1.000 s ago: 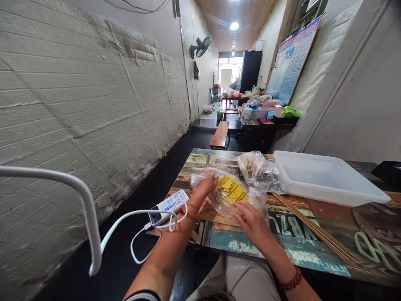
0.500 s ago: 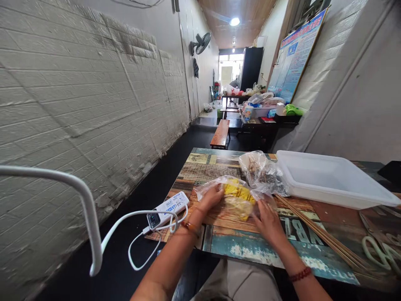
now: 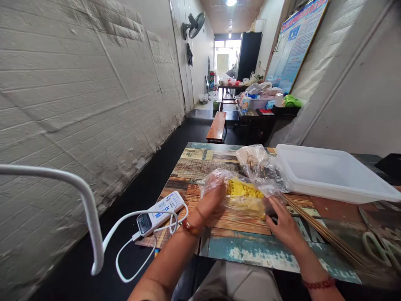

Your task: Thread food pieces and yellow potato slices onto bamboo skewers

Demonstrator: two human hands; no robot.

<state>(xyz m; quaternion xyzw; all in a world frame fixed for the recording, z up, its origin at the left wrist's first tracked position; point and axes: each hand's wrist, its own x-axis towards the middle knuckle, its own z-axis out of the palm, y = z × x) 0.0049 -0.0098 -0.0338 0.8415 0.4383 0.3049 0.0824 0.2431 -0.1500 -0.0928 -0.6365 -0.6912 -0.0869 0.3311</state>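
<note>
While left hand [image 3: 214, 195] curls, gripping clear bag [image 3: 246, 204], right hand [image 3: 284, 221] slants inward, grip loosely open.

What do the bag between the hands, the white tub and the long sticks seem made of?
Bag: thin, glossy plastic film; clear, crinkled, with yellow contents showing through.
White tub: probably moulded plastic, smooth; rounded corners and rim.
Long sticks: likely bamboo or wood, seemingly unpainted, judging by the tan colour.
</note>
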